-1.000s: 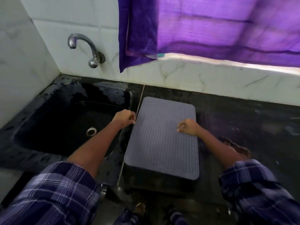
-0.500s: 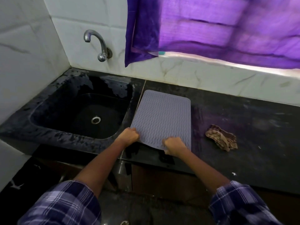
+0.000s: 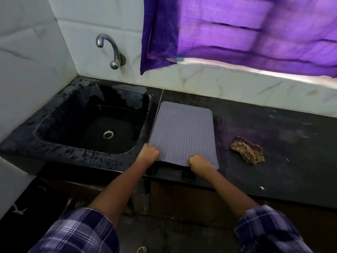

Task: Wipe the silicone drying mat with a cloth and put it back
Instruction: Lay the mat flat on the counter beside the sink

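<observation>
Silicone drying mat [image 3: 183, 133] lay flat on tabletop [image 3: 273, 136], sink [image 3: 91, 123] at its 9 o'clock. Left hand [image 3: 148, 153] and right hand [image 3: 199, 164] fingers gripped its near edge. Cloth [image 3: 248, 152] at mat's 3 o'clock, apart.

A black stone counter [image 3: 273, 136] runs along white marble-veined wall tiles [image 3: 209, 83], with a dark sink [image 3: 87, 125] sunk into its left end (its rim is speckled with droplets). A curved metal tap [image 3: 111, 50] juts from the wall above it. Daylight glows through a purple curtain [image 3: 237, 31] over the window
</observation>
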The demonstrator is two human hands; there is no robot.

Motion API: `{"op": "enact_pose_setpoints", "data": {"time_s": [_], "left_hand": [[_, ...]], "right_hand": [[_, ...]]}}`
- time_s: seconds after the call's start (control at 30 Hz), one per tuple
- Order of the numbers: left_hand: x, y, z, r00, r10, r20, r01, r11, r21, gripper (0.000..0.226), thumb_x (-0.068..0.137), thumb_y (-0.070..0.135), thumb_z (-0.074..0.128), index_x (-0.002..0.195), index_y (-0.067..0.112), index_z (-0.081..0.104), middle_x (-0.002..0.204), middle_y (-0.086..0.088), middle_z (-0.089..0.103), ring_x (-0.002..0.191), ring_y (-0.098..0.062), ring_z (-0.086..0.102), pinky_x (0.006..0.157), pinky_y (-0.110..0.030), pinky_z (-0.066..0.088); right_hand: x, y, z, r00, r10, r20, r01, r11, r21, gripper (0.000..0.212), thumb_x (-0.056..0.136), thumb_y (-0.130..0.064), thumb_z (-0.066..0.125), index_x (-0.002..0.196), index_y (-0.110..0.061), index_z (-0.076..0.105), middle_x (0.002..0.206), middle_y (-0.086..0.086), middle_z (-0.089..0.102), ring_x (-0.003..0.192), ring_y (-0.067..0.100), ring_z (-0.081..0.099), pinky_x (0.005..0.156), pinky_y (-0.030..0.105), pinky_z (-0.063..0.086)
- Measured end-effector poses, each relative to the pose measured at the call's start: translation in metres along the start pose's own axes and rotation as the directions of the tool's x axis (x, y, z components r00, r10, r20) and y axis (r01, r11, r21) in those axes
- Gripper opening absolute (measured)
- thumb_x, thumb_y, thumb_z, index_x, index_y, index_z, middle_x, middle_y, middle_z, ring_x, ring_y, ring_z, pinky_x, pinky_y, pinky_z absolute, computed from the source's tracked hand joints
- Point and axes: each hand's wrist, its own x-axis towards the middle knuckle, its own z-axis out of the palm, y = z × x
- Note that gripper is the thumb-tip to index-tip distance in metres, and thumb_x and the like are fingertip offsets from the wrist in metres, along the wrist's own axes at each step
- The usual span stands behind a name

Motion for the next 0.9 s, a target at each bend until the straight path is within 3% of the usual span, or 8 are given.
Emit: {"op": "enact_pose_setpoints", "data": {"time_s": [0.1, 0.37, 0.5, 0.57, 0.67, 0.73, 0.8, 0.9], "left_hand": [[-0.005, -0.005, -0.003, 1.0, -0.006, -0.006, 0.006, 1.0, -0.007, 0.032, 0.096, 0.007, 0.043, 0.121, 0.013, 0.062, 0.125, -0.007, 0.062, 0.126, -0.026, 0.046, 0.102, -0.038, 0.034], [-0.002, 0.005, -0.004, 1.0, 0.004, 0.017, -0.004, 0.999, 0.038, 0.033, 0.096, 0.003, 0.041, 0.122, 0.009, 0.06, 0.126, -0.01, 0.061, 0.124, -0.028, 0.047, 0.103, -0.039, 0.034], [0.008, 0.003, -0.009, 0.992, 0.025, 0.123, -0.027, 1.0, 0.016, 0.031, 0.096, 0.008, 0.047, 0.124, 0.007, 0.059, 0.13, -0.01, 0.059, 0.126, -0.028, 0.048, 0.106, -0.042, 0.033], [0.014, -0.004, -0.02, 0.979, 0.023, 0.2, -0.012, 0.998, -0.056, 0.034, 0.091, 0.017, 0.059, 0.124, 0.008, 0.059, 0.131, -0.009, 0.058, 0.125, -0.026, 0.051, 0.104, -0.041, 0.038], [0.03, -0.027, -0.037, 0.972, -0.016, 0.233, 0.067, 0.975, -0.211, 0.037, 0.089, 0.024, 0.064, 0.122, 0.007, 0.061, 0.128, -0.01, 0.059, 0.12, -0.025, 0.056, 0.098, -0.034, 0.045], [0.044, -0.046, -0.046, 0.973, -0.057, 0.222, 0.112, 0.963, -0.244, 0.033, 0.09, 0.025, 0.062, 0.119, 0.009, 0.063, 0.126, -0.01, 0.06, 0.118, -0.025, 0.057, 0.096, -0.034, 0.046], [0.065, -0.064, -0.051, 0.977, -0.115, 0.179, 0.162, 0.948, -0.274, 0.028, 0.091, 0.022, 0.058, 0.115, 0.012, 0.066, 0.122, -0.008, 0.064, 0.115, -0.024, 0.059, 0.095, -0.035, 0.048], [0.108, -0.091, -0.063, 0.977, -0.168, 0.135, 0.205, 0.915, -0.347, 0.026, 0.09, 0.02, 0.057, 0.113, 0.015, 0.068, 0.119, -0.007, 0.066, 0.113, -0.024, 0.061, 0.094, -0.034, 0.048]], "right_hand": [[-0.003, -0.004, 0.001, 1.0, -0.018, -0.003, 0.018, 1.0, 0.013, 0.028, 0.09, 0.006, 0.043, 0.109, 0.003, 0.063, 0.109, 0.016, 0.059, 0.092, 0.023, 0.056, 0.089, 0.034, 0.048], [-0.002, -0.001, 0.001, 0.998, -0.046, 0.049, 0.047, 0.999, -0.022, 0.028, 0.091, 0.006, 0.044, 0.112, 0.002, 0.062, 0.118, 0.02, 0.058, 0.107, 0.031, 0.058, 0.093, 0.036, 0.047], [0.007, 0.01, -0.003, 0.99, -0.083, 0.113, 0.072, 0.993, 0.097, 0.025, 0.091, -0.013, 0.055, 0.112, -0.002, 0.065, 0.116, 0.014, 0.064, 0.106, 0.028, 0.061, 0.093, 0.035, 0.048], [0.014, 0.026, -0.016, 0.997, -0.074, 0.037, 0.063, 0.969, 0.238, 0.026, 0.086, -0.031, 0.064, 0.099, -0.009, 0.07, 0.098, 0.005, 0.07, 0.093, 0.022, 0.064, 0.083, 0.032, 0.051], [0.026, 0.057, -0.041, 0.989, 0.029, -0.145, 0.039, 0.894, 0.447, 0.025, 0.088, -0.033, 0.063, 0.071, -0.016, 0.068, 0.064, -0.006, 0.058, 0.064, 0.011, 0.055, 0.059, 0.02, 0.041], [0.038, 0.074, -0.05, 0.974, 0.107, -0.202, 0.011, 0.861, 0.508, 0.028, 0.09, -0.031, 0.061, 0.082, -0.007, 0.073, 0.072, 0.004, 0.066, 0.069, 0.017, 0.061, 0.059, 0.025, 0.043], [0.056, 0.09, -0.051, 0.959, 0.184, -0.215, -0.043, 0.846, 0.531, 0.028, 0.09, -0.028, 0.06, 0.092, -0.003, 0.073, 0.088, 0.012, 0.073, 0.082, 0.024, 0.067, 0.07, 0.033, 0.052], [0.089, 0.11, -0.057, 0.938, 0.275, -0.211, -0.125, 0.837, 0.533, 0.027, 0.091, -0.022, 0.057, 0.099, -0.001, 0.071, 0.102, 0.017, 0.073, 0.093, 0.03, 0.067, 0.08, 0.038, 0.055]]}}
